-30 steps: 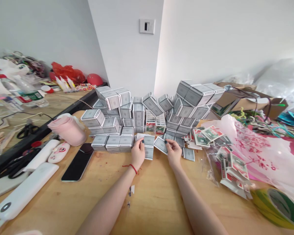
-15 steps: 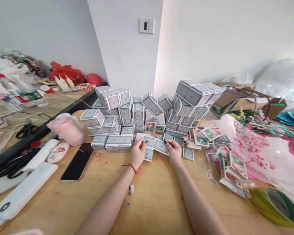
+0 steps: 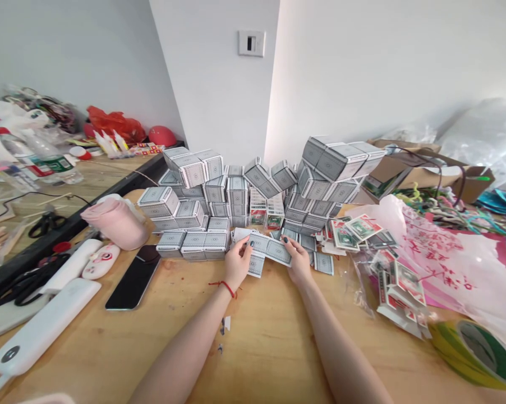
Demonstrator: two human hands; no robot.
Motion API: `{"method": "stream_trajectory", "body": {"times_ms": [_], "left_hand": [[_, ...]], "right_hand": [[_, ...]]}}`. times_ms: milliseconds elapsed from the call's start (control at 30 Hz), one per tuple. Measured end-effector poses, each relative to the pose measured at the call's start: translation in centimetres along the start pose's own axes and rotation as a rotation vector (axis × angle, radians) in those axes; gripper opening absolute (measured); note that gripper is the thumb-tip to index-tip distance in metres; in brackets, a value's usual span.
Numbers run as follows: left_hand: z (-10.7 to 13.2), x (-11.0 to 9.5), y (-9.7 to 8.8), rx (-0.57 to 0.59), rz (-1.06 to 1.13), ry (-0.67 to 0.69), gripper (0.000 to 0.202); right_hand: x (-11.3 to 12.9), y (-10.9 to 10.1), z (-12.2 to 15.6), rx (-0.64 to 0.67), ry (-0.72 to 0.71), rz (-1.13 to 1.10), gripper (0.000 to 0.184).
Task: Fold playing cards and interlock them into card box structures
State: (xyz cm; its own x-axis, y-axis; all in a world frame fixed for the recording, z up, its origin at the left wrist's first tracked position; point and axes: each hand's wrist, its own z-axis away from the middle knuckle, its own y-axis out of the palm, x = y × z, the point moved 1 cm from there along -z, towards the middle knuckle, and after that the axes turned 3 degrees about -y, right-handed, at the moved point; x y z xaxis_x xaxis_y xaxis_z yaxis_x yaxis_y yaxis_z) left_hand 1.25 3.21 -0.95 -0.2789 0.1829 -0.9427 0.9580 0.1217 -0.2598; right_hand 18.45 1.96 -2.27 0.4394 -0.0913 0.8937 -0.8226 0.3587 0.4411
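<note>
Between my hands is a strip of two grey-patterned playing cards (image 3: 278, 251) joined end to end. My left hand (image 3: 238, 262) pinches its left end, thumb on top. Its right end is gripped by my right hand (image 3: 298, 260). Below the strip, near my left fingers, another grey-backed card (image 3: 256, 266) shows in part. A loose card (image 3: 323, 262) lies right of my right hand. Behind the hands, boxes folded from cards (image 3: 259, 178) are stacked in stepped piles to left and right. Green-and-red card faces (image 3: 259, 217) show in the middle gap.
At left lie a black phone (image 3: 133, 279), a pink cloth roll (image 3: 116, 221) and a white power strip (image 3: 45, 325). On the right are card packs (image 3: 400, 297), a pink printed plastic bag (image 3: 442, 252) and a yellow-green tape roll (image 3: 480, 353). Wooden table (image 3: 265, 348) extends in front.
The right hand's fingers have shifted slightly on the card strip, closing more around its right end. The left hand keeps its pinch. The stacks stay as they were.
</note>
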Motion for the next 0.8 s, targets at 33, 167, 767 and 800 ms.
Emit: {"method": "stream_trajectory", "body": {"times_ms": [33,167,767,800], "left_hand": [[0.0,0.0,0.0,-0.009,0.006,0.005,0.033],[-0.1,0.3,0.0,-0.003,0.05,-0.001,0.032],[-0.3,0.8,0.0,0.02,0.055,-0.003,0.034],[-0.3,0.7,0.0,0.028,0.051,-0.001,0.034]], "right_hand": [[0.1,0.3,0.2,0.02,0.027,-0.021,0.03],[0.5,1.0,1.0,0.117,0.078,0.005,0.029],[1.5,0.5,1.0,0.287,-0.003,0.566,0.04],[1.5,0.4,1.0,0.289,-0.004,0.568,0.039]]}}
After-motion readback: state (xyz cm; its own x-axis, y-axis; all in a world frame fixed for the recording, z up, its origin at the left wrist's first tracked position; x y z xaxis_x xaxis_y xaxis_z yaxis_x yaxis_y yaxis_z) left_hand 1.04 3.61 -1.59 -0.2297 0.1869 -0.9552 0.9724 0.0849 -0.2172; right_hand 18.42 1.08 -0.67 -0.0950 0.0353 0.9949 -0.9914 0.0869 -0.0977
